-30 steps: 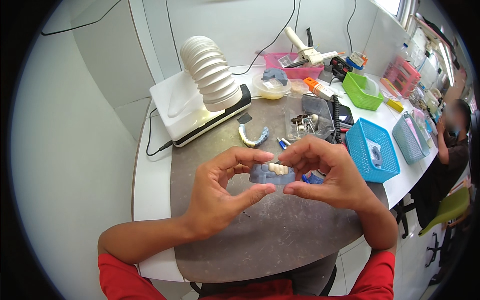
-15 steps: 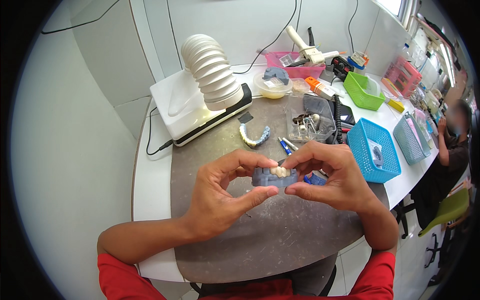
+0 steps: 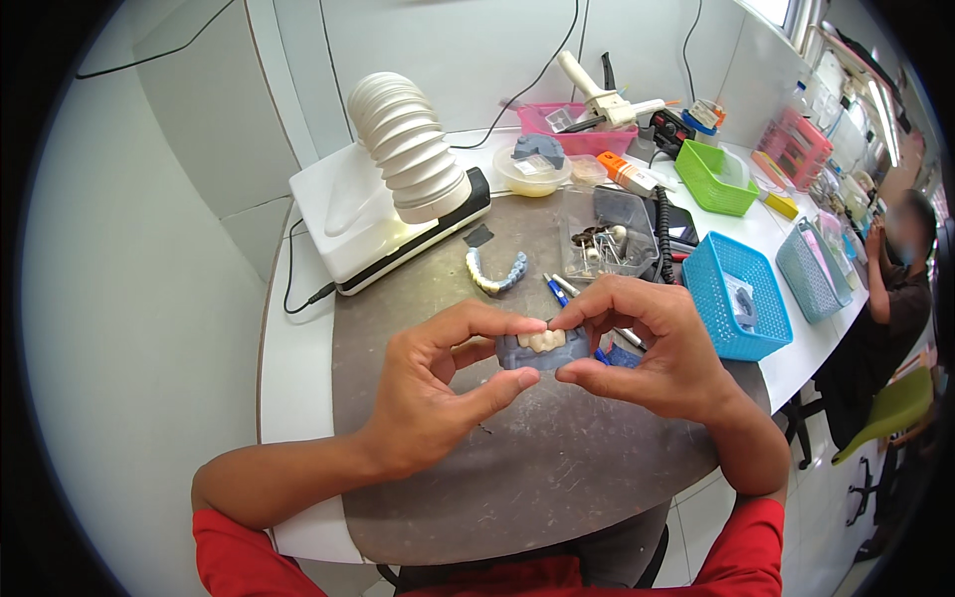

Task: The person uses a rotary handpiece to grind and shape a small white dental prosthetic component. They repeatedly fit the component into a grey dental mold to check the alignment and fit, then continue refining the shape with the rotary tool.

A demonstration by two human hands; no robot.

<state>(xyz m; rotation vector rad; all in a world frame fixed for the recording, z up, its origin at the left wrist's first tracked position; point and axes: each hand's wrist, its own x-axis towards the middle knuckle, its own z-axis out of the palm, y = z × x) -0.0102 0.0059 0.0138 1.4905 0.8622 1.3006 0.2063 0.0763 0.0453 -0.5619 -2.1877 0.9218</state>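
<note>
Between my two hands, above the grey work surface, is a blue-grey dental model [image 3: 542,356]. A cream-coloured dental bridge [image 3: 541,340] of a few joined teeth sits on its top. My left hand [image 3: 438,368] pinches the model's left end, thumb below and index finger on top by the bridge. My right hand [image 3: 652,348] grips the right end the same way, its index fingertip close to the left one. Behind the hands, a horseshoe-shaped dental arch [image 3: 495,284] in blue-grey with pale teeth lies on the surface.
A white extractor with a ribbed hose [image 3: 408,149] stands back left. A clear box of rotary tools [image 3: 605,239], a blue pen [image 3: 555,291] and a blue basket [image 3: 736,298] lie beyond my right hand. Green [image 3: 718,179] and pink [image 3: 537,119] baskets stand behind. Another person [image 3: 895,269] sits far right.
The model has tipped slightly, showing more of the bridge's front. Both hands keep their grip. The whole view has shifted a little.
</note>
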